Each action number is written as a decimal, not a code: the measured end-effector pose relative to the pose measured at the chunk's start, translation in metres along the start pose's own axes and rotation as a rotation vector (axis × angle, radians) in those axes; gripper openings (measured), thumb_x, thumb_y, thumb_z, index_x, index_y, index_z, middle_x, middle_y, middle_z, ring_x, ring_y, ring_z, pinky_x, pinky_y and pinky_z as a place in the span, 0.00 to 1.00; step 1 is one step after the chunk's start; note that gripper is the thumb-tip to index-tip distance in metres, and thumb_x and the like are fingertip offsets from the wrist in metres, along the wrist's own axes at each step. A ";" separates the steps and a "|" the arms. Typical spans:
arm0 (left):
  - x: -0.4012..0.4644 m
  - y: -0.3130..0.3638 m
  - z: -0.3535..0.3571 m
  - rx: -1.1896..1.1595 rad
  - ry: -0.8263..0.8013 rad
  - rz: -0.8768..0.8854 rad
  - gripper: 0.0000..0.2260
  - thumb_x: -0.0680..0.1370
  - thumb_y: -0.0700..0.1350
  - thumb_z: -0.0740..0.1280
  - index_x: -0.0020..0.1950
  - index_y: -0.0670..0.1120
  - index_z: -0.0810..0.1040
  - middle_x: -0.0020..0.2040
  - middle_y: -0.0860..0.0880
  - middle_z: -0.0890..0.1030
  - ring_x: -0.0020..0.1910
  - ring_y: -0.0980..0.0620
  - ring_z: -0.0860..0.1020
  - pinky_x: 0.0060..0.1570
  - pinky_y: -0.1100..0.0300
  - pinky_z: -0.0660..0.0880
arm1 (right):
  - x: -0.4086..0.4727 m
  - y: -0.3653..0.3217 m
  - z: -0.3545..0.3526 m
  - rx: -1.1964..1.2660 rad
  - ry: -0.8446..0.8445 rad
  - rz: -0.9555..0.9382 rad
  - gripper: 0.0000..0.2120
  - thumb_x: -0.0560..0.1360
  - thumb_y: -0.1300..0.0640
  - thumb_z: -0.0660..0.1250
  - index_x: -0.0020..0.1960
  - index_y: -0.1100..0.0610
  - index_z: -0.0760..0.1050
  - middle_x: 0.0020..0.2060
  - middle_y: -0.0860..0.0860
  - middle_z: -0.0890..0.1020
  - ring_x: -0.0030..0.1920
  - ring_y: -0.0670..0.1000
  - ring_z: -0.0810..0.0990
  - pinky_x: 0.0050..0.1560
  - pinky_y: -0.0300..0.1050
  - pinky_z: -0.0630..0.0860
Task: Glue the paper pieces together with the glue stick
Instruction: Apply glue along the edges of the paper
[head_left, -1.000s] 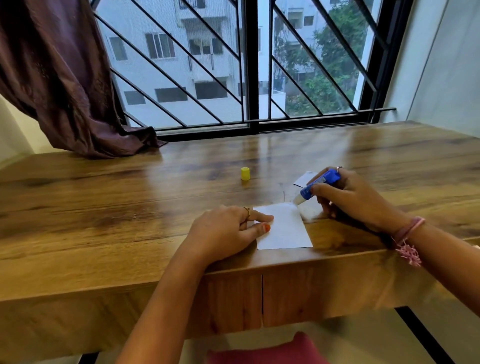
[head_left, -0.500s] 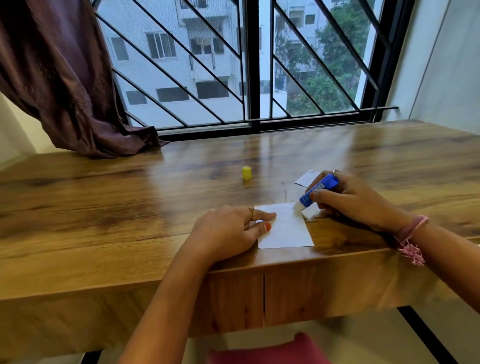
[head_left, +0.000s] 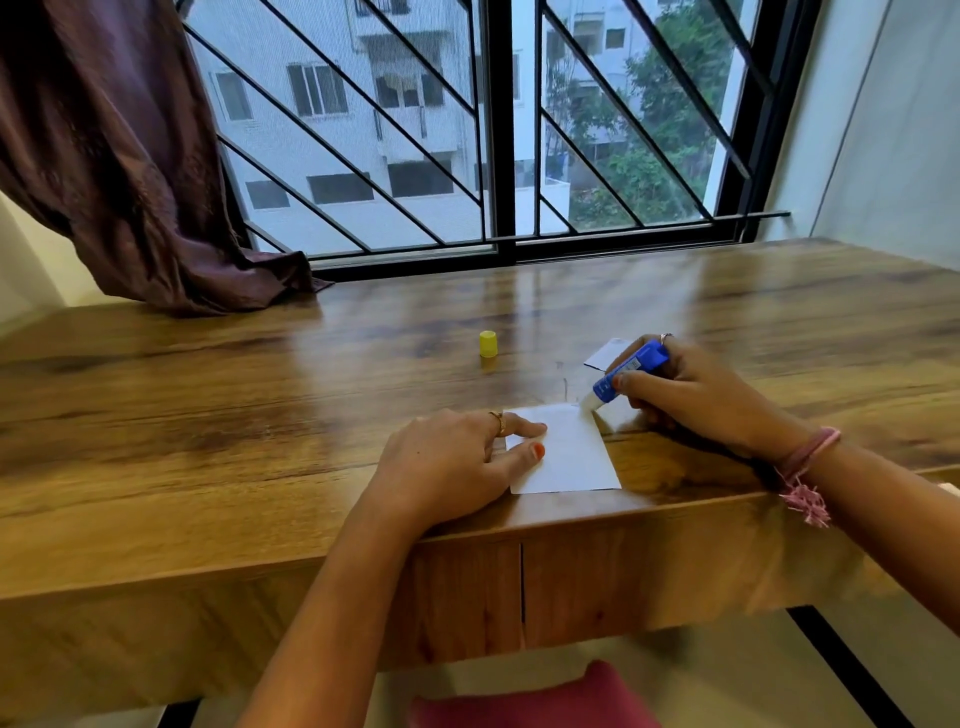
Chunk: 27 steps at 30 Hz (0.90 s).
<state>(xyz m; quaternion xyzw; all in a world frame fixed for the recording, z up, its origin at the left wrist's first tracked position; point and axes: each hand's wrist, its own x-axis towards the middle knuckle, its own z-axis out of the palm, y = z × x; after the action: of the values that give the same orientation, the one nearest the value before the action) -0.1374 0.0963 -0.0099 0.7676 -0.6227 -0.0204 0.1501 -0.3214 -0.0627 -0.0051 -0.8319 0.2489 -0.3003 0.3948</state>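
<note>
A white paper piece (head_left: 569, 457) lies near the front edge of the wooden table (head_left: 208, 426). My left hand (head_left: 457, 462) rests flat on its left side, fingers spread, pinning it down. My right hand (head_left: 696, 395) grips a blue glue stick (head_left: 626, 371), tilted, with its white tip touching the paper's far right corner. A second small white paper piece (head_left: 602, 356) lies behind my right hand, partly hidden by it.
The glue stick's yellow cap (head_left: 488, 344) stands on the table beyond the paper. A brown curtain (head_left: 119, 171) drapes onto the far left of the table. A barred window (head_left: 498, 130) runs along the back. A red cushion (head_left: 535, 701) sits below the table edge.
The glue stick's tip has dipped to the paper's far right corner and stays there. My left hand has kept its place on the paper.
</note>
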 end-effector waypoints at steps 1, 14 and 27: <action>0.000 0.000 0.000 0.003 0.004 0.001 0.15 0.78 0.63 0.56 0.64 0.67 0.71 0.28 0.56 0.67 0.30 0.59 0.67 0.36 0.58 0.64 | 0.000 -0.001 0.000 0.001 -0.002 -0.003 0.01 0.76 0.61 0.65 0.45 0.57 0.74 0.27 0.47 0.76 0.24 0.41 0.72 0.27 0.32 0.69; 0.000 -0.001 0.002 -0.002 0.021 0.005 0.15 0.77 0.63 0.56 0.63 0.68 0.71 0.28 0.57 0.69 0.31 0.59 0.68 0.37 0.58 0.66 | -0.005 -0.003 -0.001 -0.004 -0.049 -0.002 0.04 0.76 0.62 0.65 0.41 0.59 0.74 0.26 0.50 0.76 0.23 0.41 0.72 0.27 0.32 0.68; 0.000 -0.002 0.004 0.002 0.028 0.019 0.15 0.78 0.63 0.56 0.64 0.68 0.70 0.28 0.57 0.69 0.32 0.59 0.68 0.37 0.58 0.67 | -0.003 0.000 -0.001 -0.026 0.005 0.003 0.04 0.76 0.60 0.65 0.42 0.57 0.74 0.25 0.48 0.76 0.23 0.41 0.71 0.27 0.32 0.69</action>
<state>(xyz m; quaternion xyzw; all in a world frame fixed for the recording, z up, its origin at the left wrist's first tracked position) -0.1368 0.0962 -0.0142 0.7620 -0.6280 -0.0074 0.1581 -0.3244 -0.0614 -0.0058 -0.8357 0.2551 -0.2984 0.3840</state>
